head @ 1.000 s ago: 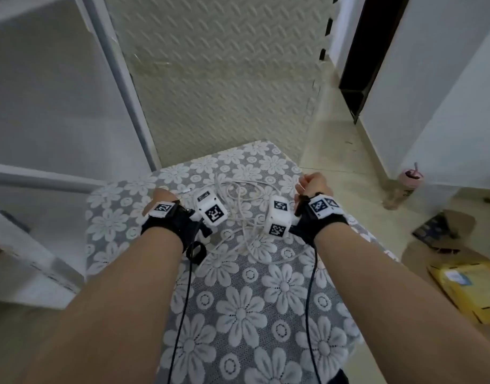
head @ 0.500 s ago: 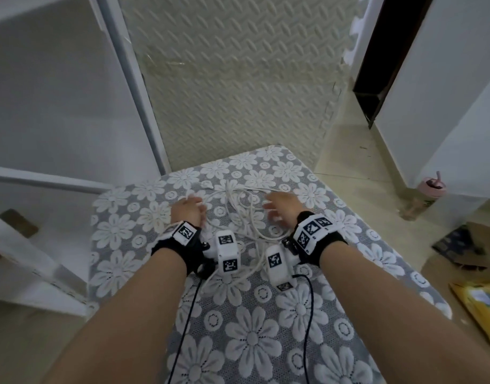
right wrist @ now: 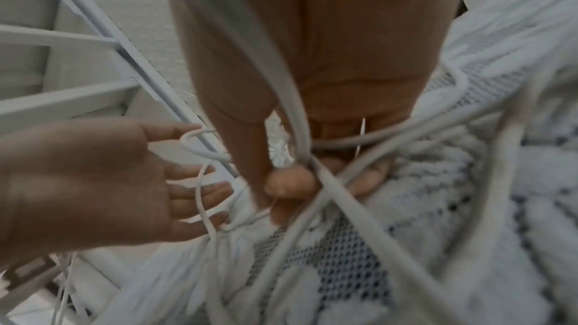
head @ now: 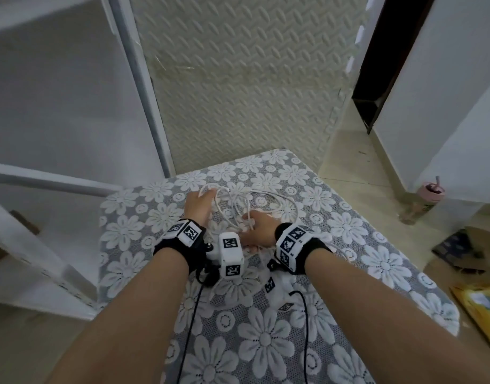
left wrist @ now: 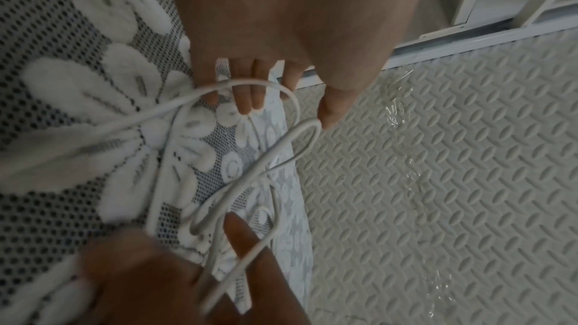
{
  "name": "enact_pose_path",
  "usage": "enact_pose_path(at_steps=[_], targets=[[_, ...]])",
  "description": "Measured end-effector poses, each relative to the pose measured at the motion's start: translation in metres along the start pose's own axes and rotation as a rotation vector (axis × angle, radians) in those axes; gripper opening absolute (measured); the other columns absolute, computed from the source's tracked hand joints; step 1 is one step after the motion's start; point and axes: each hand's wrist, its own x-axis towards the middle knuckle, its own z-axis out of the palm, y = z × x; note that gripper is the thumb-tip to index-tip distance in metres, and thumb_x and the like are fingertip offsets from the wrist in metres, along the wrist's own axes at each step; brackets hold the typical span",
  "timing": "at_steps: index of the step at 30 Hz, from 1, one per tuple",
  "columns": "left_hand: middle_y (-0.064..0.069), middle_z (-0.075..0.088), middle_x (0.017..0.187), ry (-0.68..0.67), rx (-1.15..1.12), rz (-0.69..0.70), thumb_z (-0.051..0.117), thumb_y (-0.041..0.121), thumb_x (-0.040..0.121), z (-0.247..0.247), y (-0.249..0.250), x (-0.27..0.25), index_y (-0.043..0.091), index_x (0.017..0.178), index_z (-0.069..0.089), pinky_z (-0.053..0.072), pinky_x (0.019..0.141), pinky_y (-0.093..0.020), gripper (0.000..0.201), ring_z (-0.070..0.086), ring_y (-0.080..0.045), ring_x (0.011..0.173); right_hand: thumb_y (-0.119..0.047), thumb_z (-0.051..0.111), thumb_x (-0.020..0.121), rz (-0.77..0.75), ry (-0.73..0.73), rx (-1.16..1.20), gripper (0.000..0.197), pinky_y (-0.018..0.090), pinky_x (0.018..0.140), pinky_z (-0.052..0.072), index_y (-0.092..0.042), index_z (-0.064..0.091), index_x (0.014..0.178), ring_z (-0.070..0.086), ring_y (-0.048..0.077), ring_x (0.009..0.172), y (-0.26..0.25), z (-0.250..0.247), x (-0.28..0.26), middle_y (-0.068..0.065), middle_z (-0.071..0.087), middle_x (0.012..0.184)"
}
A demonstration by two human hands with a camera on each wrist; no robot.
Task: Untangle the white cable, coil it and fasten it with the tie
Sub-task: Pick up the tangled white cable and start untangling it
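The white cable [head: 280,200] lies in tangled loops on the flowered tablecloth [head: 266,342], toward the table's far end. My left hand [head: 202,196] reaches to the far left loops with straight, spread fingers. In the left wrist view one loop [left wrist: 275,152] crosses under those fingers [left wrist: 247,98] without being gripped. My right hand [head: 250,225] sits at the middle of the tangle. In the right wrist view its thumb and fingers [right wrist: 291,182] pinch several crossing strands [right wrist: 344,202]. I cannot make out a tie.
White metal frame rails [head: 144,92] stand close on the left. Beige foam floor mat [head: 238,92] lies beyond the table's far edge. On the floor at right are a pink bottle [head: 424,200], a cardboard box [head: 465,248] and a yellow package [head: 482,309].
Both hands went from raised fists down onto the cable. The left hand stretched out to the far loops; the right hand shifted left and pinched strands in the middle.
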Motion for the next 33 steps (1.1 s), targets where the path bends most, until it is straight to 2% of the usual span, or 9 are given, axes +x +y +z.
enact_pose_path(at_steps=[3, 10, 14, 17, 19, 23, 26, 31, 33], targets=[[-0.017, 0.056, 0.132, 0.005, -0.022, -0.036, 0.068, 0.067, 0.054, -0.007, -0.027, 0.028, 0.006, 0.133, 0.048, 0.043, 0.101, -0.053, 0.102, 0.056, -0.034, 0.117, -0.003, 0.058, 0.088, -0.019, 0.037, 0.274, 0.039, 0.021, 0.038, 0.043, -0.004, 0.047, 0.125, 0.05, 0.008, 0.039, 0.008, -0.003, 0.004, 0.007, 0.063, 0.075], [-0.002, 0.032, 0.153, -0.208, 0.129, 0.116, 0.06, 0.056, 0.083, 0.018, 0.037, -0.046, 0.023, 0.145, 0.036, 0.024, 0.11, -0.047, 0.074, 0.03, -0.024, 0.14, -0.003, 0.047, 0.096, -0.188, 0.205, 0.911, 0.027, 0.021, 0.054, 0.051, 0.004, 0.051, 0.121, 0.057, 0.012, 0.06, -0.015, -0.035, 0.013, 0.01, 0.061, 0.081], [0.005, 0.042, 0.141, -0.283, 0.105, 0.102, 0.051, 0.048, 0.092, 0.03, 0.052, -0.06, 0.022, 0.136, 0.047, 0.025, 0.106, -0.038, 0.051, 0.035, -0.015, 0.131, -0.025, 0.041, 0.1, -0.191, 0.274, 0.785, 0.023, 0.033, 0.084, 0.05, -0.01, 0.059, 0.102, 0.061, 0.02, 0.096, -0.019, -0.053, 0.02, 0.005, 0.064, 0.104], [-0.001, 0.039, 0.147, -0.354, 0.171, 0.044, 0.055, 0.051, 0.089, 0.032, 0.049, -0.061, 0.024, 0.137, 0.045, 0.027, 0.106, -0.041, 0.056, 0.034, -0.023, 0.137, -0.034, 0.035, 0.101, -0.099, 0.204, 0.351, 0.043, 0.043, 0.106, 0.038, -0.006, 0.051, 0.129, 0.047, 0.03, 0.125, -0.01, -0.058, 0.015, 0.012, 0.052, 0.134], [-0.004, 0.038, 0.148, -0.408, 0.236, -0.008, 0.068, 0.049, 0.08, 0.031, 0.04, -0.056, 0.026, 0.139, 0.042, 0.03, 0.104, -0.043, 0.069, 0.037, -0.026, 0.136, -0.034, 0.037, 0.1, -0.051, 0.148, 0.264, 0.046, 0.042, 0.106, 0.039, -0.001, 0.05, 0.13, 0.051, 0.031, 0.12, -0.002, -0.055, 0.012, 0.017, 0.055, 0.128], [-0.01, 0.054, 0.134, -0.512, 0.395, -0.054, 0.084, 0.026, 0.068, 0.038, 0.025, -0.054, 0.018, 0.146, 0.031, 0.04, 0.096, -0.033, 0.094, 0.052, -0.024, 0.12, -0.033, 0.044, 0.098, -0.014, 0.027, 0.581, 0.041, 0.041, 0.099, 0.046, -0.002, 0.058, 0.12, 0.061, 0.027, 0.105, 0.009, -0.051, 0.011, 0.013, 0.065, 0.115], [-0.009, 0.064, 0.119, -0.491, 0.58, -0.008, 0.083, 0.037, 0.042, 0.045, 0.016, -0.048, 0.016, 0.141, 0.04, 0.046, 0.098, -0.036, 0.11, 0.06, -0.022, 0.11, -0.03, 0.044, 0.099, 0.005, 0.005, 0.577, 0.03, 0.032, 0.086, 0.048, -0.006, 0.062, 0.101, 0.062, 0.019, 0.087, 0.005, -0.055, 0.004, 0.006, 0.068, 0.094], [-0.002, 0.061, 0.091, -0.452, 0.525, -0.017, 0.061, 0.013, 0.089, 0.057, 0.02, -0.049, 0.011, 0.101, 0.064, 0.045, 0.073, -0.02, 0.013, 0.058, -0.012, 0.085, -0.023, 0.046, 0.098, 0.01, 0.046, 0.463, 0.027, 0.026, 0.077, 0.047, -0.008, 0.063, 0.084, 0.06, 0.016, 0.081, 0.007, -0.059, -0.009, 0.004, 0.066, 0.084], [-0.003, 0.061, 0.09, -0.469, 0.491, -0.019, 0.059, 0.01, 0.09, 0.059, 0.022, -0.053, 0.003, 0.111, 0.062, 0.045, 0.069, -0.017, 0.022, 0.057, -0.01, 0.08, -0.025, 0.047, 0.098, 0.019, 0.07, 0.455, 0.028, 0.028, 0.082, 0.048, -0.008, 0.064, 0.082, 0.061, 0.016, 0.08, 0.008, -0.059, -0.012, 0.005, 0.066, 0.084]])
